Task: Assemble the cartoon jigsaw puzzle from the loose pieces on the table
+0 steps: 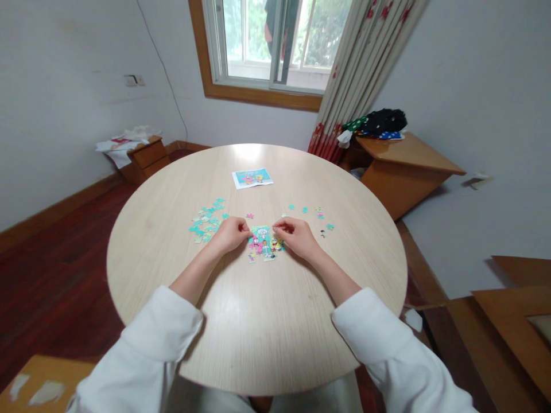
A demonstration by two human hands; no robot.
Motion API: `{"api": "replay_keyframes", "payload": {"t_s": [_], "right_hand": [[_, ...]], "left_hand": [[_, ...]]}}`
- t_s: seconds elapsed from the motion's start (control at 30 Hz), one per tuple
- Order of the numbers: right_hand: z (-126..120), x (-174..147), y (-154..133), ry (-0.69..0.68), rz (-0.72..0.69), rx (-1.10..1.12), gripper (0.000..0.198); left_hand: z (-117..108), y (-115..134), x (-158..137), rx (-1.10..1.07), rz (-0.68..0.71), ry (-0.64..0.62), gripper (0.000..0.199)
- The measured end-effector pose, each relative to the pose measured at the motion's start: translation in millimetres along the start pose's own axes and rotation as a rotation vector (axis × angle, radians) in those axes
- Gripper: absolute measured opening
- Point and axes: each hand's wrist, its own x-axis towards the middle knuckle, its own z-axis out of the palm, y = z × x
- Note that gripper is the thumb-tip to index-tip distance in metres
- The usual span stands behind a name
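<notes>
Partly built cartoon jigsaw, ragged knobbed edge, flat on round, pale wood-grain table, between both hands. Left hand: fingers bunched at its left edge. Right hand: thumb and fingertips together at upper right. Can't tell if either grips a piece. Loose teal knobbed pieces scattered left; creased paper picture beyond.

Part-built jigsaw puzzle on table, between left hand and right hand. Picture sheet behind puzzle, toward table's far side. Loose-piece cluster left of left hand; scattered pieces beyond right hand, to right. Window behind table, curtain at window's right. Cloth pile on cabinet, behind table to right.
</notes>
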Motion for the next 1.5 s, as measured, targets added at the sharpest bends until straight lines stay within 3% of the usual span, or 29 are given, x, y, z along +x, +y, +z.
{"api": "replay_keyframes", "payload": {"t_s": [0.23, 0.37, 0.53, 0.7, 0.97, 1.17, 1.33, 1.5], "right_hand": [[-16.4, 8.9, 10.8, 0.139, -0.015, -0.030, 0.017], [-29.2, 15.3, 18.7, 0.236, 0.013, -0.087, 0.018], [-53.9, 19.9, 29.3, 0.381, 0.042, -0.183, 0.021], [-73.7, 21.4, 37.9, 0.457, 0.102, -0.240, 0.025], [-100.5, 16.8, 43.0, 0.504, 0.277, -0.282, 0.028], [-115.5, 12.8, 58.7, 0.528, 0.393, -0.403, 0.024], [-105.8, 17.1, 71.5, 0.428, 0.310, -0.468, 0.032], [-98.4, 20.5, 75.6, 0.377, 0.245, -0.633, 0.028]], "left_hand": [[-7.0, -6.2, 6.9, -0.025, 0.005, 0.187, 0.012], [-4.3, -10.6, 9.2, 0.021, 0.060, 0.254, 0.019], [2.6, -8.7, 5.9, 0.197, 0.181, 0.159, 0.035], [4.9, -6.2, -1.0, 0.405, 0.204, 0.057, 0.038], [-0.7, -7.9, -1.2, 0.531, 0.279, 0.064, 0.032], [2.1, -16.7, 6.5, 0.448, 0.335, 0.134, 0.032], [1.7, -16.8, 7.9, 0.345, 0.324, 0.254, 0.031], [-0.8, -10.7, 4.7, 0.298, 0.295, 0.280, 0.029]]}}
